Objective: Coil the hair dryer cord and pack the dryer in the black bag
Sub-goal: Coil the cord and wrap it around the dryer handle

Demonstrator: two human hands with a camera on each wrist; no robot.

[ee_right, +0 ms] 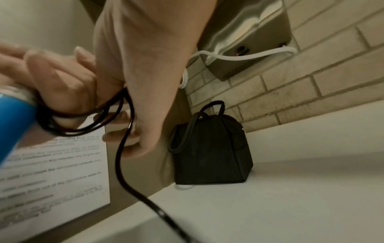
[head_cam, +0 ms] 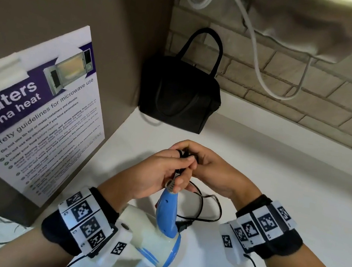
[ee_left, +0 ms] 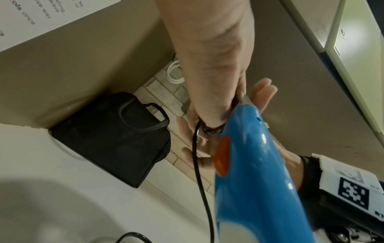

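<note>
left hand (head_cam: 158, 174) grips hair dryer (head_cam: 166, 214) handle end, cord (head_cam: 201, 208) loops round fingers | right hand (head_cam: 209, 168) pinches cord beside them | black bag (head_cam: 179, 95) beyond both, shut

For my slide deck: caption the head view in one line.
Left hand grips the hair dryer while the right hand loops its black cord, black bag behind.

The bag (head_cam: 180, 92) stands in the counter (head_cam: 257, 163) corner, behind the hair dryer (head_cam: 156, 228), poster (head_cam: 37, 108) to its left
</note>
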